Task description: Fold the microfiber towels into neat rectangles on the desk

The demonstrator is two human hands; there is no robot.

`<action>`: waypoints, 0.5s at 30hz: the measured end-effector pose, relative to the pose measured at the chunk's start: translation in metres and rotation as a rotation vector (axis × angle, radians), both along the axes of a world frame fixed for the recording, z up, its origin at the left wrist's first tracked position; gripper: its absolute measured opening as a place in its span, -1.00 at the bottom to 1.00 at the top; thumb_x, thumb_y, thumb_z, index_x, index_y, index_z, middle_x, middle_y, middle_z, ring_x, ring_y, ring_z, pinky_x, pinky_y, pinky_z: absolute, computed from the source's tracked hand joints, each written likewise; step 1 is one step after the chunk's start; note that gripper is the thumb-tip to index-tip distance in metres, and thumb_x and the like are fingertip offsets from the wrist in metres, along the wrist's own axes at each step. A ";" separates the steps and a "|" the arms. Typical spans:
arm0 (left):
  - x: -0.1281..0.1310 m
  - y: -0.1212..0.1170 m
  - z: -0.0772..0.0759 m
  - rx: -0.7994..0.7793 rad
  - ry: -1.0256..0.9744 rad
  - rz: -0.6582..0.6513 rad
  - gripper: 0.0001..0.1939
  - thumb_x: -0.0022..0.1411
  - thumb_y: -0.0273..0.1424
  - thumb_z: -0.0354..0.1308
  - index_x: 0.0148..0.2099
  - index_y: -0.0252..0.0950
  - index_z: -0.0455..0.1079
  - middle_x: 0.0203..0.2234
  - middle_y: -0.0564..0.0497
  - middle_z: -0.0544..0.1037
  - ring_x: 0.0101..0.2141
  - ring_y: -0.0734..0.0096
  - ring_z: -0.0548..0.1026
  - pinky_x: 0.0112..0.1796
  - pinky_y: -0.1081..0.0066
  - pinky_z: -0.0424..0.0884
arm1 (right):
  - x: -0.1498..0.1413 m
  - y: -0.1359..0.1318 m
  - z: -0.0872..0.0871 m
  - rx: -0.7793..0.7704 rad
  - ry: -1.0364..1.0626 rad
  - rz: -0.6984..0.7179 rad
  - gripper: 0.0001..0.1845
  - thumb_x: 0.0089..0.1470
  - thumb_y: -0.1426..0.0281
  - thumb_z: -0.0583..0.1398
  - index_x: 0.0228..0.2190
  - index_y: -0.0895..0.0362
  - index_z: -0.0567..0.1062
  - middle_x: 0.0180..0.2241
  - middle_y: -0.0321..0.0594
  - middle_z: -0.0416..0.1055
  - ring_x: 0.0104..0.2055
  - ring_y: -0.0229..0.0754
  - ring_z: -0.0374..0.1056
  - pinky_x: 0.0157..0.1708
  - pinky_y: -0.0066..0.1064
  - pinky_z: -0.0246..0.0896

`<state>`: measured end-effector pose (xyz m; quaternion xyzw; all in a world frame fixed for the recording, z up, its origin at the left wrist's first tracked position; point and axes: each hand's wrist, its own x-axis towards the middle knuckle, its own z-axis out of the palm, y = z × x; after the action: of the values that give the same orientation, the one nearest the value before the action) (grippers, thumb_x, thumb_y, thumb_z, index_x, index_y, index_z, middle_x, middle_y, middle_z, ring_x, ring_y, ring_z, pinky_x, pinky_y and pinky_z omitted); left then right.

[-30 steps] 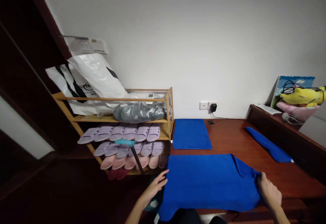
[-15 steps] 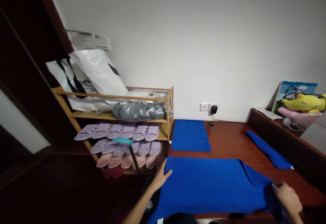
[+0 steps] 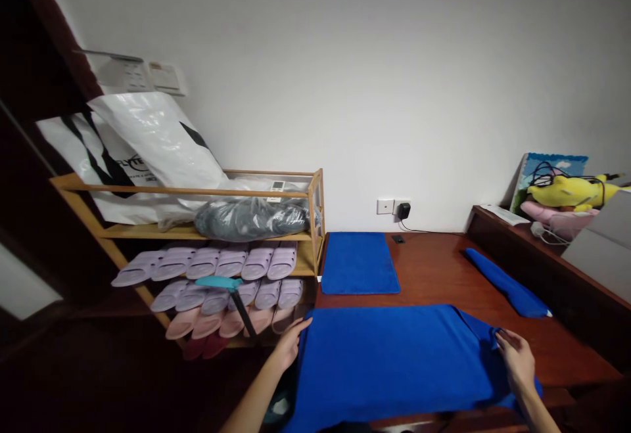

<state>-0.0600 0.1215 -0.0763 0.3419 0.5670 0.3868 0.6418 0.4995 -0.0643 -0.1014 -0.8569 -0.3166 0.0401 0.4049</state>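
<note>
A wide blue towel (image 3: 379, 354) lies spread over the near part of the brown wooden tabletop, its lower side hanging at the front edge. My left hand (image 3: 290, 347) is closed at the towel's left edge, near the upper left corner. At the opposite end, my right hand (image 3: 516, 357) pinches the upper right part, where the fabric is gathered and folded over. Just behind it, a folded blue towel (image 3: 359, 263) rests flat beside the shoe rack. Another blue towel (image 3: 507, 283), narrow and bunched, lies at the right.
To the left stands a wooden shoe rack (image 3: 315, 223) with several slippers (image 3: 217, 262) and white bags (image 3: 158, 144). A blue-topped handle (image 3: 219, 282) sticks up before it. A plug (image 3: 403, 211) sits in the wall. A raised ledge at right bears a yellow plush toy (image 3: 566, 191).
My right hand has shifted left and slightly up with the towel's gathered end. My left hand stays at the left edge. The view has turned a little to the right.
</note>
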 end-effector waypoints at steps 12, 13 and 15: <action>-0.028 0.025 0.023 0.084 0.161 -0.101 -0.53 -0.28 -0.13 0.38 -0.32 -0.30 0.45 -0.54 0.02 0.55 -0.43 0.30 0.51 -0.38 0.39 0.37 | 0.043 -0.007 -0.012 -0.366 -0.398 0.286 -0.50 -0.05 0.32 -0.07 -0.14 0.14 0.50 -0.17 0.05 0.36 -0.06 0.12 0.29 -0.19 -0.10 0.23; -0.029 0.027 0.024 0.092 0.194 -0.110 -0.53 -0.30 -0.13 0.38 -0.33 -0.30 0.46 -0.55 0.03 0.54 -0.45 0.31 0.50 -0.39 0.40 0.35 | 0.046 -0.007 -0.008 -0.333 -0.348 0.282 -0.53 -0.05 0.29 -0.05 -0.22 0.14 0.53 -0.21 0.03 0.39 -0.09 0.09 0.32 -0.18 -0.15 0.23; -0.032 0.031 0.029 0.117 0.265 -0.121 -0.56 -0.31 -0.14 0.38 -0.37 -0.31 0.47 -0.60 0.06 0.51 -0.49 0.33 0.47 -0.44 0.43 0.31 | 0.050 -0.005 0.003 -0.273 -0.147 0.169 -0.59 -0.09 0.20 0.01 -0.33 0.13 0.54 -0.29 0.00 0.45 -0.19 0.08 0.37 -0.22 -0.18 0.26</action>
<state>-0.0918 0.1523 -0.0473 0.4604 0.6017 0.3314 0.5623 0.5492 -0.0689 -0.0980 -0.8748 -0.4080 0.0539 0.2557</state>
